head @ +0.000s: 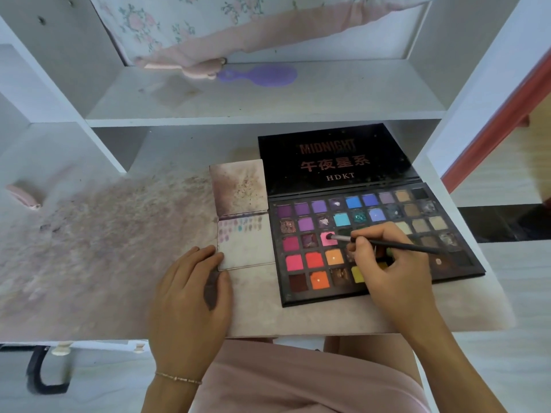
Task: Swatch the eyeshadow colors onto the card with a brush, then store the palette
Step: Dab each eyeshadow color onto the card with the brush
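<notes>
While the right hand (pixel 384 260) is pinching the brush (pixel 387 244) and dabbing its tip into the pink pan, I'm watching the left hand (pixel 190 287) lying flat, fingertips pressing the card's (pixel 247 248) near corner, just left of the open palette (pixel 372 242) on the desk (pixel 89 263). I'm guessing light swirls are working best here: load only the tip, tap off the excess, then go to the bare space under the existing swatches so colours aren't muddying.
</notes>
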`<act>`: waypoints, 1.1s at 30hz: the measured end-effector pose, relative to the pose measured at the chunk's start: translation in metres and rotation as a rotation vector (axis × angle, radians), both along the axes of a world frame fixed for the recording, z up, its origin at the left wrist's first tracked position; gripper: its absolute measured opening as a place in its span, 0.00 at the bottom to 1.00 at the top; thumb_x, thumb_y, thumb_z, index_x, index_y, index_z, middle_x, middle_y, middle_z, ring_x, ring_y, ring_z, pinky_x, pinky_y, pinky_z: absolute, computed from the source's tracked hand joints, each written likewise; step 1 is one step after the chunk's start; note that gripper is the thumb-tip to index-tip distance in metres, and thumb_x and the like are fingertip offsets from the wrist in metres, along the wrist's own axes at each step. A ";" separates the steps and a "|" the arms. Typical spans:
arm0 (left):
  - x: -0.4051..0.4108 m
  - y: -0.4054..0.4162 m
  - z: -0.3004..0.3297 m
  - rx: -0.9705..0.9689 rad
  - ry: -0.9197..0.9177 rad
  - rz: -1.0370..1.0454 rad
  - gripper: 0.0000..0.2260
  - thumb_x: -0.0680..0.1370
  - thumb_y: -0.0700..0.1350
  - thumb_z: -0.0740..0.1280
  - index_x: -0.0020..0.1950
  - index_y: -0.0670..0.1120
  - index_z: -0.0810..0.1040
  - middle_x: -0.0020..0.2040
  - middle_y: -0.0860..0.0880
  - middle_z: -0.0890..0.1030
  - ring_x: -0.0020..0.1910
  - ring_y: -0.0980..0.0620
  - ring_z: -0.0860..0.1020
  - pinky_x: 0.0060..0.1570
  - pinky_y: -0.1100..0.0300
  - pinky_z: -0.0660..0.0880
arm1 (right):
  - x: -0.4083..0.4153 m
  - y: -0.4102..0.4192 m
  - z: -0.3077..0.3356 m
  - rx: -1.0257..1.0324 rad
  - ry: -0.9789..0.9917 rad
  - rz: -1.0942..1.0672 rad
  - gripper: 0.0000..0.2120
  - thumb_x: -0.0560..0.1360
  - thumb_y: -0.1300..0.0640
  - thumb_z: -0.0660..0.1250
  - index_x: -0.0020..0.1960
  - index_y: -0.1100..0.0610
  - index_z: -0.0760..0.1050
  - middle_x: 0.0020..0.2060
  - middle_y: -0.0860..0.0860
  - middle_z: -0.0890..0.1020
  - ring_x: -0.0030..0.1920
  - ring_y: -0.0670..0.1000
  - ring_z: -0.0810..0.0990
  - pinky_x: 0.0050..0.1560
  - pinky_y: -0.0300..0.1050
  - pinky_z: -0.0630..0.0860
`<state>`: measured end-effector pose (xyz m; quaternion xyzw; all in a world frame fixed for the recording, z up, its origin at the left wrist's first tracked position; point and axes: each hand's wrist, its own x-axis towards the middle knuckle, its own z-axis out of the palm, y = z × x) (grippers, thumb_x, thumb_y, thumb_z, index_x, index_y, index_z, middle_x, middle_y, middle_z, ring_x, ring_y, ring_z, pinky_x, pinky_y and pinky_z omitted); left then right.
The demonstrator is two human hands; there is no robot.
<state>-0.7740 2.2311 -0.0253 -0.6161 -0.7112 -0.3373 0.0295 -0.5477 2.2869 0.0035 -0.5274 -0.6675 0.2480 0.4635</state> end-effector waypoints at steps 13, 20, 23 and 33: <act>-0.001 0.000 0.000 -0.011 0.002 -0.002 0.17 0.74 0.50 0.58 0.51 0.43 0.81 0.53 0.47 0.82 0.54 0.46 0.78 0.55 0.51 0.75 | 0.001 0.000 -0.001 -0.036 -0.006 -0.018 0.10 0.73 0.64 0.64 0.40 0.49 0.71 0.36 0.47 0.78 0.41 0.46 0.78 0.39 0.32 0.74; 0.000 -0.001 0.000 -0.017 -0.005 0.002 0.17 0.74 0.50 0.58 0.52 0.43 0.81 0.53 0.47 0.81 0.55 0.47 0.78 0.56 0.53 0.72 | 0.000 -0.002 0.003 0.005 0.085 -0.013 0.10 0.72 0.60 0.61 0.41 0.44 0.70 0.37 0.47 0.78 0.42 0.48 0.78 0.42 0.35 0.75; -0.001 -0.001 0.000 -0.014 -0.001 -0.003 0.17 0.74 0.50 0.58 0.52 0.43 0.81 0.53 0.47 0.81 0.55 0.46 0.78 0.56 0.53 0.73 | -0.003 -0.002 0.008 0.020 0.143 -0.007 0.10 0.71 0.60 0.60 0.41 0.44 0.70 0.36 0.44 0.77 0.41 0.46 0.78 0.40 0.32 0.75; 0.000 -0.002 0.003 -0.024 -0.008 0.007 0.16 0.74 0.50 0.58 0.51 0.44 0.81 0.53 0.48 0.82 0.55 0.47 0.79 0.56 0.55 0.73 | -0.066 0.010 0.010 -0.136 0.185 0.247 0.08 0.73 0.61 0.65 0.42 0.48 0.74 0.34 0.46 0.80 0.37 0.44 0.79 0.36 0.32 0.74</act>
